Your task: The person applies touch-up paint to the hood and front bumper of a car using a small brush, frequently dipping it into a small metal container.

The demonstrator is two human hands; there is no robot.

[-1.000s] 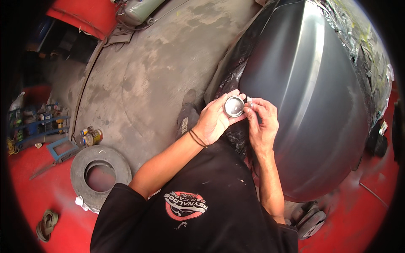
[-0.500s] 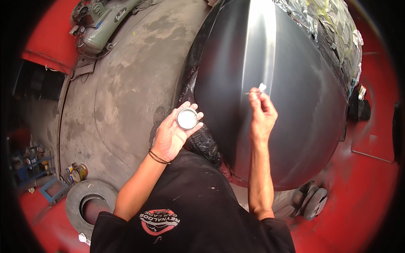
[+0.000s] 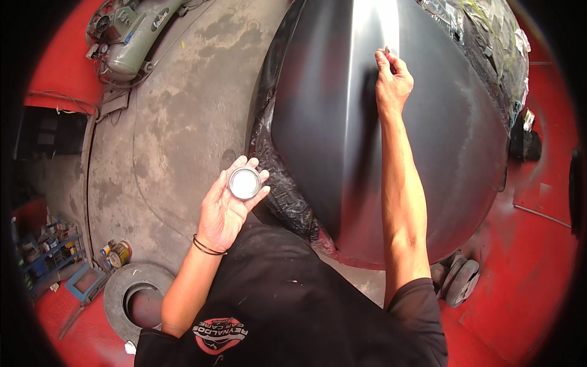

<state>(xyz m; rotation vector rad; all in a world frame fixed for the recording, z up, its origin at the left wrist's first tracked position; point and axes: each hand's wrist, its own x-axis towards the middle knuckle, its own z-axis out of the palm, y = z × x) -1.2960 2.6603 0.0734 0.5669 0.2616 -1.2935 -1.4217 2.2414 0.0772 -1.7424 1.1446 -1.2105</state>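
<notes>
My left hand (image 3: pixel 223 211) is palm up, its fingers curled round a small round tin (image 3: pixel 244 183) with a dark rim and a pale white inside or top; I cannot tell which. My right hand (image 3: pixel 393 82) reaches far over a smooth dark grey car hood (image 3: pixel 452 159). Its thumb and fingers pinch a small pale thing, mostly hidden by the fingertips and lost against the bright glare on the panel. Whether that thing touches the hood is unclear.
Black plastic sheeting (image 3: pixel 275 177) edges the hood's left side; taped masking paper (image 3: pixel 489 43) covers its far right. A green air compressor (image 3: pixel 137 46) stands far left on the stained concrete floor. Nearer are a tyre (image 3: pixel 116 300), a paint can (image 3: pixel 119 254) and small wheels (image 3: pixel 461 282).
My right hand has reached farther forward over the hood, still pinching the small pale thing. My left hand, with the tin, sits slightly lower and more to the left.
</notes>
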